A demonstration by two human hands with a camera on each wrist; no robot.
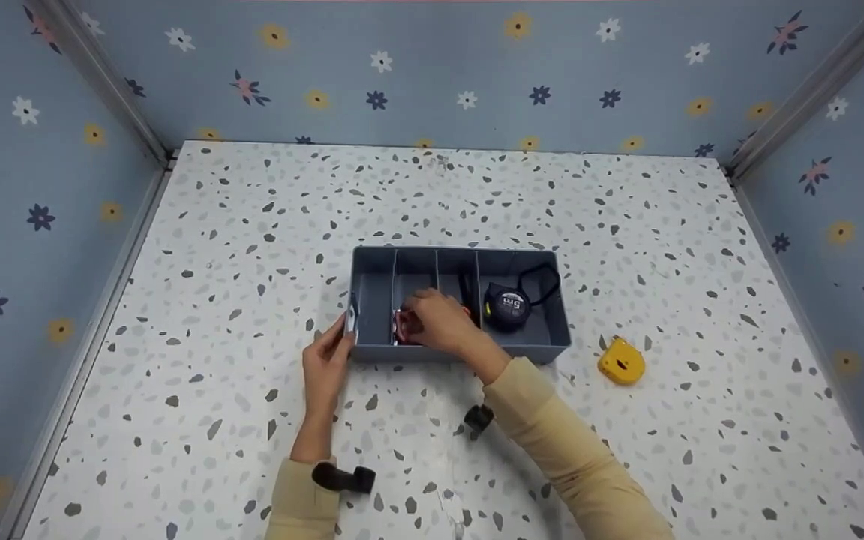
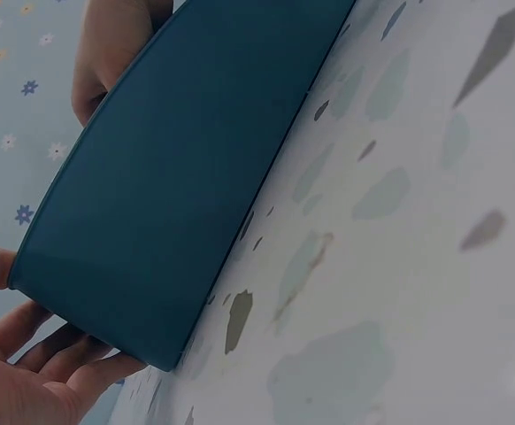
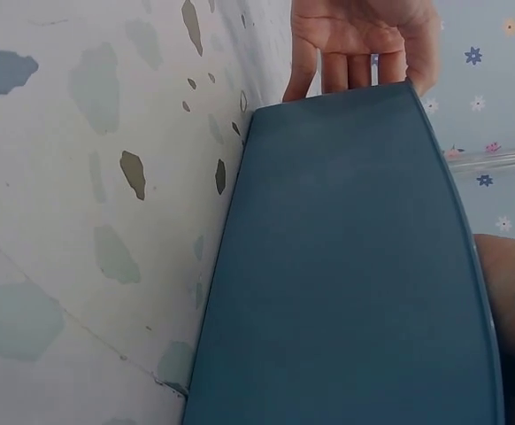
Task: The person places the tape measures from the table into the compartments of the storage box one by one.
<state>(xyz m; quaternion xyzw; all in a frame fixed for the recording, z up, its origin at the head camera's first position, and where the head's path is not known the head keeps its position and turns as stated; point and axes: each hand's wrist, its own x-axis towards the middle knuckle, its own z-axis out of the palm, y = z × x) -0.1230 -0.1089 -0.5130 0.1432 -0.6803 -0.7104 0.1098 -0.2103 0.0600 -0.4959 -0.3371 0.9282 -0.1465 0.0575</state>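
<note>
A dark grey-blue divided box (image 1: pixel 376 354) stands on the table, its row of compartments running left to right. My left hand (image 1: pixel 325 367) grips its left end wall, with the thumb at the rim and the fingers along the outside, as the left wrist view also shows. Reaching in over the front wall, my right hand (image 1: pixel 439 321) pinches a small red thing (image 1: pixel 403 327) low in the second compartment from the left; the fingers hide most of it. A black tape measure (image 1: pixel 508 307) with a wrist strap lies in the rightmost compartment.
A yellow tape measure (image 1: pixel 622 361) lies on the speckled table (image 1: pixel 252 247) to the right of the box. Something slim and dark (image 1: pixel 466 289) is partly visible in the third compartment. Flowered panels (image 1: pixel 432 67) enclose the table at the back and sides.
</note>
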